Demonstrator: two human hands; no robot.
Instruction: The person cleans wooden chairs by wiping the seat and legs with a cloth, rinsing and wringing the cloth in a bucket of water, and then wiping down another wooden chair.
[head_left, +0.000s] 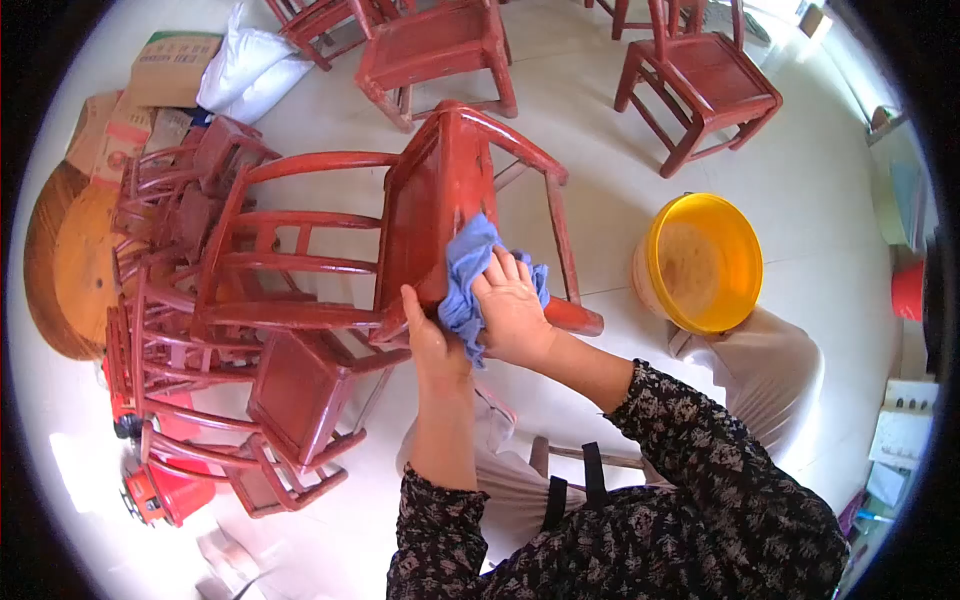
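Note:
A red wooden chair is tipped over in front of me, its slatted back toward the left and its legs toward the right. My right hand holds a crumpled blue cloth against the side of the seat frame. Beside it, my left hand grips the chair at the near corner of the seat. The left thumb shows along the frame, while its other fingers are mostly hidden by the cloth and the chair.
A yellow bucket stands to the right, near my knee. Small red chairs are piled at the left beside a round wooden top. More red chairs stand farther back. Cardboard and a white sack lie at the upper left.

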